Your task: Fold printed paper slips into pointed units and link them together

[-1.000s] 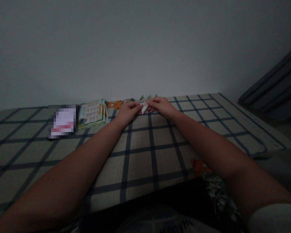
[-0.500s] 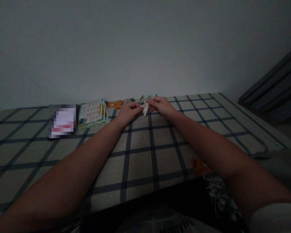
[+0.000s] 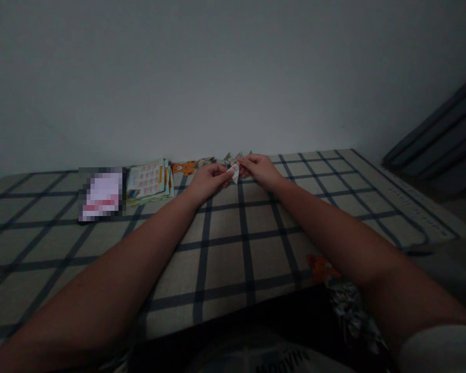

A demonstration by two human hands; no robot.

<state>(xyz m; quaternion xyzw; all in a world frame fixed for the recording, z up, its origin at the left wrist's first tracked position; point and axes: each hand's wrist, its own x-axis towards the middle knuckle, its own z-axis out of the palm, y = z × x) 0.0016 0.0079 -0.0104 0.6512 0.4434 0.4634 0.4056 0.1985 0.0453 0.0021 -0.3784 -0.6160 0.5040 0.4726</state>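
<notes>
Between my two hands is a small folded piece of printed paper (image 3: 235,172), white with reddish print. My left hand (image 3: 209,181) pinches its left side with thumb and fingers. On the other side, the fingertips of my right hand (image 3: 259,170) are closed on its upper right edge. Just behind the hands lie several small folded paper pieces (image 3: 233,155), partly hidden by my fingers. To the left of my left hand rests a stack of printed paper sheets (image 3: 147,181) with calendar-like grids.
A checked cloth (image 3: 225,248) with bear prints covers the surface I face. At the left lies a phone-like object (image 3: 102,194), its face blurred out. A plain wall (image 3: 233,77) rises behind, and a dark grey curtain (image 3: 442,129) hangs at the right.
The folded paper has tilted and shifted slightly to the right between my fingers. Both hands stay in nearly the same place, still gripping it.
</notes>
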